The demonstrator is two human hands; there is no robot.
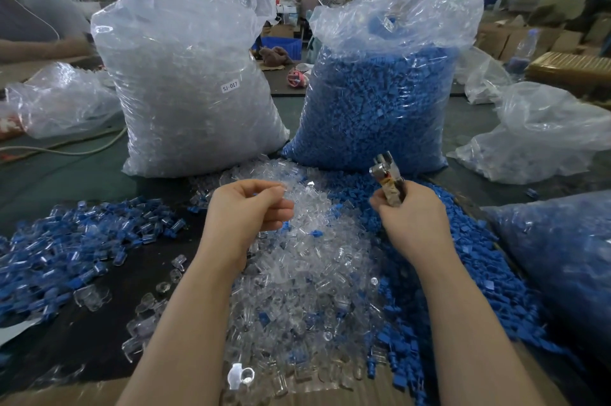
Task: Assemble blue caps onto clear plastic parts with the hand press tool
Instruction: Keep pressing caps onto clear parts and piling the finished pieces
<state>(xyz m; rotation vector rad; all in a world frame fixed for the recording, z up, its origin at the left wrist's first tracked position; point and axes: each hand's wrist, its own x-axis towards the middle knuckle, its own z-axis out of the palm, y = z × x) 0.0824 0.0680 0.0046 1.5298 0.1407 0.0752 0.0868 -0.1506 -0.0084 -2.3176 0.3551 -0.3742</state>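
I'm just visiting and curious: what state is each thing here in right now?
Left hand: fingers curled, pinching a clear part.
Right hand: gripping the press tool.
Press tool: held upright, head empty.
Clear bag: upright, full, top open.
Blue bag: upright, full, top open.
Finished pile: capped, spread loose.

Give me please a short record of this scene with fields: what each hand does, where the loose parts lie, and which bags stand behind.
left hand: fingers curled over the clear parts pile, seems to pinch a clear piece; hard to tell
right hand: grips the hand press tool, head pointing up
blue caps pile: right of the clear pile
assembled pieces: heap at far left
bag of clear parts: upright, rear left, label SJ-017
bag of blue caps: upright, rear right
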